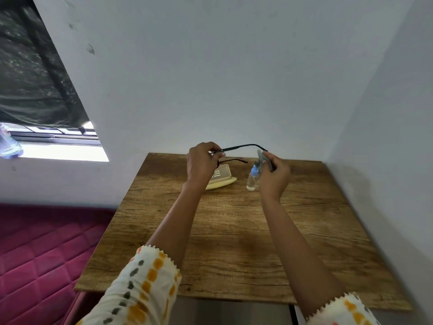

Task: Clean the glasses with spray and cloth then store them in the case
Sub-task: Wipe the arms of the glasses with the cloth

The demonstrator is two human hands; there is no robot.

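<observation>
glasses [239,147] up above desk [234,242], between both hands. left grip [202,160] pinches frame end, right grip [274,175] pinches cloth [261,157] at other end. looks light, thin, bendy, probably fragile. hold by frame, not lenses.

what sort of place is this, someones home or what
Most likely a bedroom in a home. A small wooden table is pushed into a corner of plain painted walls, a quilted magenta mattress lies beside it, and there is a window with a dark curtain.
</observation>
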